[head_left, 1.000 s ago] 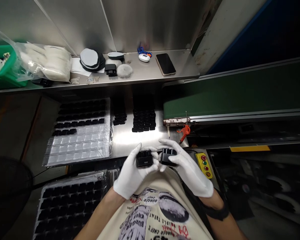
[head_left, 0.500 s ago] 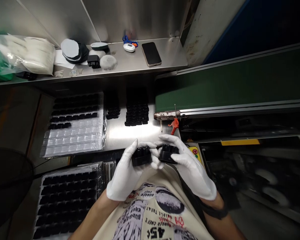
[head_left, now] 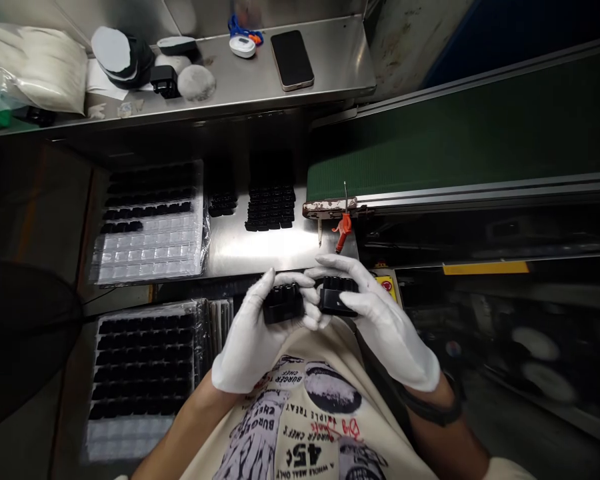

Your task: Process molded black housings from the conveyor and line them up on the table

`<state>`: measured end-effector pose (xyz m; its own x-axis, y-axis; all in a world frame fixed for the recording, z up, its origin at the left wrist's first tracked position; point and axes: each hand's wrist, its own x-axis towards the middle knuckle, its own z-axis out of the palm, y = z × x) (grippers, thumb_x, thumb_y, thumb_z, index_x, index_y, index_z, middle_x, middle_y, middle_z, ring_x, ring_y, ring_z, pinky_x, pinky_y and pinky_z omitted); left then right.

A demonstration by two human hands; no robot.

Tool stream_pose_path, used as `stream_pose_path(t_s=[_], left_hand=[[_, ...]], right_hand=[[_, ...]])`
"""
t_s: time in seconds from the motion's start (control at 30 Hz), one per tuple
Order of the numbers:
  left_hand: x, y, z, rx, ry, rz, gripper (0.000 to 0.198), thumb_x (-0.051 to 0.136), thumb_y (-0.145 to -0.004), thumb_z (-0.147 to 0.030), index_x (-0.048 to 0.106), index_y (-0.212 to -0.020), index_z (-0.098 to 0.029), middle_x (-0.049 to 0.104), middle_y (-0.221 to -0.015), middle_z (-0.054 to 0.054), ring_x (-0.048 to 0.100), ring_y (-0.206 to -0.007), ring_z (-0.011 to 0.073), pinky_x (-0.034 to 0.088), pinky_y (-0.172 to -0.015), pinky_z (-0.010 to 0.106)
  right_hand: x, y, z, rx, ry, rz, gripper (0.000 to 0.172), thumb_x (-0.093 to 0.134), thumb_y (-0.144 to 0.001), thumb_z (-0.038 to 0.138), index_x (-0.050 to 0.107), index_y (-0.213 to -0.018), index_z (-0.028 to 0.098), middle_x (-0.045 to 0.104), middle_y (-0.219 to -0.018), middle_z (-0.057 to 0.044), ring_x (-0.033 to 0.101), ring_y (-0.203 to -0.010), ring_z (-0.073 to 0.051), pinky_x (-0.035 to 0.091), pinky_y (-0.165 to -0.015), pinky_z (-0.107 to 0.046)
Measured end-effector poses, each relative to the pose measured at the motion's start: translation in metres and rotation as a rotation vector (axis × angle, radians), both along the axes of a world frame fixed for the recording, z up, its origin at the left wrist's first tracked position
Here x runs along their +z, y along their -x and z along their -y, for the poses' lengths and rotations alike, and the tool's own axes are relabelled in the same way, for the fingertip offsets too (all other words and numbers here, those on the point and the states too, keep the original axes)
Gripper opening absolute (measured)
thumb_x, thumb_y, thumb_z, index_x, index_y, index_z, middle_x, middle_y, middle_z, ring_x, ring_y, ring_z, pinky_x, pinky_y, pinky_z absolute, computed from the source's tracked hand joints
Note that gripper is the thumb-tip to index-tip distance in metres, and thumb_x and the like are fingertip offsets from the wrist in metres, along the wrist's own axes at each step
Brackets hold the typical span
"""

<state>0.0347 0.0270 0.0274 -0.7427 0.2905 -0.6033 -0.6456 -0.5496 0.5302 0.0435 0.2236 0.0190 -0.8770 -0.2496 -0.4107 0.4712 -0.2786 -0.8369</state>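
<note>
White gloves cover both my hands, which are close together in front of my shirt. My left hand (head_left: pixel 253 333) is wrapped round a black plastic part (head_left: pixel 283 304) with a ribbed upper side. A similar black part (head_left: pixel 338 298) is held between the thumb and fingers of my right hand (head_left: pixel 385 327). The fingertips of the two hands meet or nearly meet between the parts. Beyond them, more black parts (head_left: pixel 270 207) stand in rows on the metal table (head_left: pixel 260 253). What the fingers cover underneath cannot be seen.
A clear tray (head_left: pixel 150 247) partly filled with black parts lies at left, another tray (head_left: pixel 140 433) below it. A green conveyor belt (head_left: pixel 455 127) runs right, with a red air gun (head_left: pixel 343 230) by its end. A phone (head_left: pixel 293 60) rests on the shelf (head_left: pixel 340 53).
The camera view has tilted down, so the shelf sits higher in the picture and the lower tray shows more of its front. Both hands keep hold of their black parts, with small finger shifts.
</note>
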Motion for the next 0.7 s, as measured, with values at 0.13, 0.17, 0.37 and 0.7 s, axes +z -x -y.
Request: stream_pose_path(t_s=[0.13, 0.17, 0.37, 0.7], left_hand=[[-0.001, -0.010, -0.007, 0.004, -0.001, 0.013, 0.051, 0.051, -0.114, -0.049, 0.084, -0.109, -0.011, 0.079, -0.100, 0.014, 0.077, -0.082, 0.0218, 0.068, -0.088, 0.037], [0.000, -0.011, -0.008, 0.004, 0.001, 0.019, 0.050, 0.051, -0.114, -0.049, 0.084, -0.109, -0.011, 0.079, -0.099, 0.014, 0.077, -0.082, 0.0223, 0.068, -0.087, 0.038], [0.000, -0.017, -0.017, 0.003, -0.003, 0.014, 0.053, 0.047, -0.115, -0.049, 0.083, -0.108, -0.011, 0.077, -0.097, 0.013, 0.076, -0.077, 0.0215, 0.067, -0.085, 0.038], [-0.005, -0.019, -0.014, -0.007, -0.020, 0.007, 0.055, 0.048, -0.115, -0.052, 0.083, -0.109, -0.011, 0.078, -0.097, 0.012, 0.077, -0.077, 0.0216, 0.069, -0.084, 0.039]], right_hand=[[-0.001, -0.008, -0.008, 0.013, -0.004, 0.008, 0.046, 0.058, -0.105, 0.039, 0.069, -0.149, 0.034, 0.071, -0.151, -0.006, 0.061, -0.146, -0.036, 0.057, -0.120, -0.060], [0.000, -0.009, -0.010, 0.014, -0.009, 0.004, 0.045, 0.058, -0.106, 0.040, 0.069, -0.149, 0.035, 0.070, -0.152, -0.006, 0.061, -0.147, -0.036, 0.056, -0.120, -0.060], [0.000, -0.016, -0.019, 0.027, -0.045, -0.034, 0.043, 0.056, -0.110, 0.044, 0.069, -0.150, 0.037, 0.069, -0.155, -0.004, 0.061, -0.147, -0.033, 0.051, -0.127, -0.059], [0.001, -0.018, -0.016, 0.039, -0.071, -0.081, 0.043, 0.051, -0.116, 0.055, 0.067, -0.152, 0.039, 0.067, -0.160, 0.000, 0.055, -0.157, -0.029, 0.036, -0.140, -0.056]])
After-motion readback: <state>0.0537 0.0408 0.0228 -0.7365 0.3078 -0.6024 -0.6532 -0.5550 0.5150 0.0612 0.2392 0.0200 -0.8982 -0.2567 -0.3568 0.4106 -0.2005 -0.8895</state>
